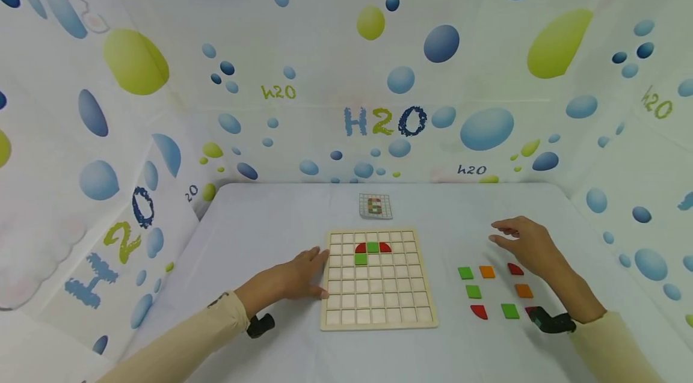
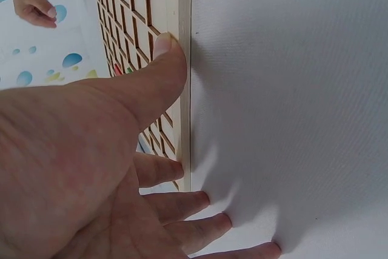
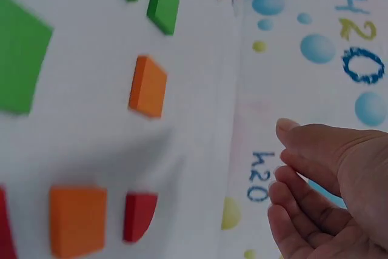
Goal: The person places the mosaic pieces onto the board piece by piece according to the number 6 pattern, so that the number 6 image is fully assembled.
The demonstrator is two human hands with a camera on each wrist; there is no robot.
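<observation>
A wooden grid board (image 1: 379,299) lies on the white table. In its upper rows sit a red quarter-round tile (image 1: 361,248), a green square tile (image 1: 372,247), a second red quarter-round tile (image 1: 385,247) and, lower, another green square tile (image 1: 361,259). My left hand (image 1: 298,275) rests at the board's left edge, its thumb on the frame (image 2: 177,4) and the other fingers spread toward the table. Above the loose tiles at the right, my right hand (image 1: 527,245) hovers with nothing in its loosely bent fingers. An orange tile (image 3: 148,86) lies below it.
Loose tiles lie right of the board: green squares (image 1: 473,291), orange squares (image 1: 487,272) and red quarter-rounds (image 1: 479,311). Behind the board is a small card (image 1: 375,206) printed with a coloured grid pattern. A patterned curtain (image 1: 325,40) borders the table's back and sides.
</observation>
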